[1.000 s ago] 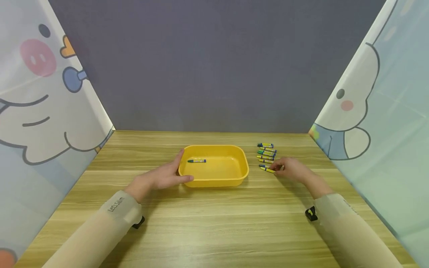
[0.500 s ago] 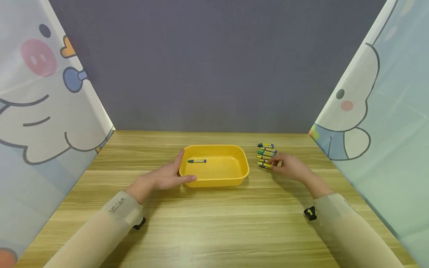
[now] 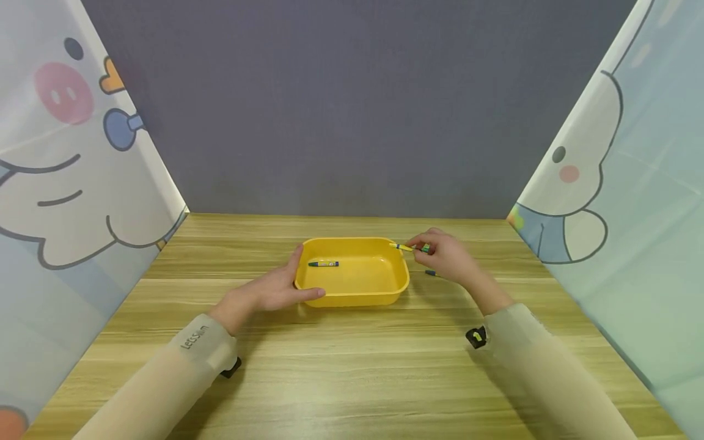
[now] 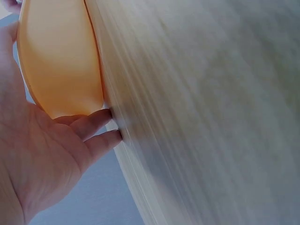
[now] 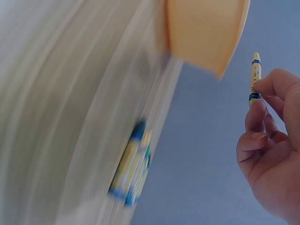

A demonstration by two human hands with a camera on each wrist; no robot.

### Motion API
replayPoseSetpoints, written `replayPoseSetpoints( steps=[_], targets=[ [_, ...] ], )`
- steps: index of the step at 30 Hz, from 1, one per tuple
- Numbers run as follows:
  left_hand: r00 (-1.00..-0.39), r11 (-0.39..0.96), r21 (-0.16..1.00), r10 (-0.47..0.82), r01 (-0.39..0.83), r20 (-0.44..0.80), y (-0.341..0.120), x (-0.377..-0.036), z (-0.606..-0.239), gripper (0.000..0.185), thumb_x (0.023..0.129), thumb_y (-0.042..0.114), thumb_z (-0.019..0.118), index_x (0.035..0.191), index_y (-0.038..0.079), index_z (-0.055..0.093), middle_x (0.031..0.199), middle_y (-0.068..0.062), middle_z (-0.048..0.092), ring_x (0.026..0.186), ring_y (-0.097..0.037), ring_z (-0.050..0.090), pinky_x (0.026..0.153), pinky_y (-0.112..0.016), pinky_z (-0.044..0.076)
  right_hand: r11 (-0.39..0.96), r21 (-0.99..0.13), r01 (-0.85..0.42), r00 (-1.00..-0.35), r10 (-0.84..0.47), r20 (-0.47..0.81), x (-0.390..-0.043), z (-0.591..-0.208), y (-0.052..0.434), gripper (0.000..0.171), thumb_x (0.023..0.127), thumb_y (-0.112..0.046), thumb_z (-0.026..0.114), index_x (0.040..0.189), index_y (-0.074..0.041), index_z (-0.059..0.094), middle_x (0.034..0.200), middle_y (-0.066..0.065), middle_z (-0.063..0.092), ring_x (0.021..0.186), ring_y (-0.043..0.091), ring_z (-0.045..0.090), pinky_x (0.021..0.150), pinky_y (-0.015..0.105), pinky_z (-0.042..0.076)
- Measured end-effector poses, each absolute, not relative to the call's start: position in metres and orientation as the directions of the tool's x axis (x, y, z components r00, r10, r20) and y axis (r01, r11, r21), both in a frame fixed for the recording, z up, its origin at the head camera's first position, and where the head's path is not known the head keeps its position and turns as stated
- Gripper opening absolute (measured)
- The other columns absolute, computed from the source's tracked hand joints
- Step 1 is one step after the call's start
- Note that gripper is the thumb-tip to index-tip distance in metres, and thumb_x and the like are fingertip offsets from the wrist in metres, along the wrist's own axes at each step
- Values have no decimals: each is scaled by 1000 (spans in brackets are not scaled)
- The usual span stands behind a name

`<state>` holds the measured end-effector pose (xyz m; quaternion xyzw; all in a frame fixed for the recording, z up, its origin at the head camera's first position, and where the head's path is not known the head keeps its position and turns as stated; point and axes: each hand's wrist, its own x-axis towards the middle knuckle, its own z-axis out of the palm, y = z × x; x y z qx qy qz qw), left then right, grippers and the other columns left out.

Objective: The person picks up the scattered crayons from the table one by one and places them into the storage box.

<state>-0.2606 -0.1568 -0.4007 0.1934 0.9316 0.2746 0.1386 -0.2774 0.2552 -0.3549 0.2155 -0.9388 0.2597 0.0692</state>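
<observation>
My left hand (image 3: 266,288) rests against the left end of a yellow plastic tray (image 3: 357,281), thumb along the front rim and fingers extended along the end wall. Inside the tray, toward its left, lies a dark green crayon (image 3: 323,264). Between thumb and forefinger my right hand (image 3: 447,256) pinches a yellow crayon (image 5: 256,75) with blue bands. Its pale tip points left and overlaps the tray's right back rim in the head view. In the left wrist view, fingertips (image 4: 112,136) reach down to the tabletop beside the tray wall.
Several crayons (image 5: 129,164) lie in a row on the wooden table (image 3: 352,360), right of the tray; my right hand hides most of them in the head view. A dark blue crayon tip (image 3: 431,273) shows below it. A grey panel (image 3: 352,110) stands behind.
My right hand has lifted the yellow crayon from the near end of the row and carried it left and back to the tray's right rim. The left hand stays on the tray.
</observation>
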Motion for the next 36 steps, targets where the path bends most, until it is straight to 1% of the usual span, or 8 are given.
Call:
replayPoseSetpoints(
  steps=[4, 9, 13, 16, 18, 23, 27, 36],
  targets=[
    [-889, 776, 564, 434, 284, -150, -157, -262, -402, 137, 93, 84, 64, 175, 9, -15, 176, -31, 31, 155, -43, 48, 128, -62, 38, 719, -508, -474, -879, -415, 234, -285, -356, 219, 24, 104, -13, 70, 124, -12, 82, 110, 7, 70, 71, 17, 52, 64, 30, 46],
    [-886, 762, 579, 443, 291, -138, -155, -261, -404, 137, 94, 83, 64, 175, 7, -16, 176, -33, 29, 154, -46, 49, 127, -63, 39, 688, -541, -483, -865, -472, 172, -297, -366, 174, 23, 108, -15, 68, 126, -14, 82, 114, 6, 69, 79, 17, 52, 71, 31, 46],
    [-886, 758, 583, 444, 292, -134, -155, -261, -405, 136, 94, 83, 64, 175, 9, -18, 176, -33, 28, 153, -47, 49, 126, -64, 40, 675, -556, -484, -854, -503, 134, -305, -373, 144, 25, 110, -18, 66, 129, -16, 81, 119, 5, 69, 92, 18, 59, 82, 35, 54],
    [-885, 758, 582, 446, 295, -132, -155, -262, -404, 135, 95, 82, 63, 174, 11, -20, 177, -32, 27, 153, -47, 49, 125, -65, 40, 670, -570, -475, -854, -509, 113, -310, -376, 125, 25, 111, -19, 65, 131, -17, 80, 121, 4, 69, 101, 19, 63, 92, 38, 57],
    [-885, 755, 584, 448, 297, -129, -154, -262, -404, 135, 95, 82, 64, 174, 12, -20, 177, -32, 28, 153, -46, 50, 126, -64, 41, 665, -581, -469, -854, -509, 107, -313, -379, 116, 25, 111, -19, 66, 131, -17, 80, 121, 4, 69, 103, 19, 63, 93, 37, 57],
    [-878, 745, 589, 464, 315, -117, -153, -262, -403, 134, 96, 80, 64, 174, 9, -18, 177, -31, 26, 153, -46, 50, 125, -64, 41, 659, -588, -469, -855, -506, 115, -321, -390, 101, 23, 109, -15, 69, 128, -16, 82, 116, 4, 71, 101, 18, 60, 92, 34, 53],
    [-877, 745, 587, 466, 317, -117, -154, -261, -403, 134, 96, 81, 64, 174, 10, -19, 178, -31, 24, 152, -47, 50, 125, -63, 41, 675, -569, -470, -854, -512, 98, -324, -399, 97, 22, 108, -12, 70, 126, -15, 83, 115, 4, 74, 103, 18, 62, 96, 36, 54],
    [-878, 752, 589, 458, 297, -141, -158, -262, -403, 133, 96, 83, 62, 174, 17, -23, 179, -29, 24, 152, -46, 51, 124, -63, 42, 687, -537, -490, -832, -552, 53, -328, -404, 90, 22, 107, -9, 70, 122, -15, 84, 127, 4, 80, 119, 24, 68, 110, 44, 55]
  ],
)
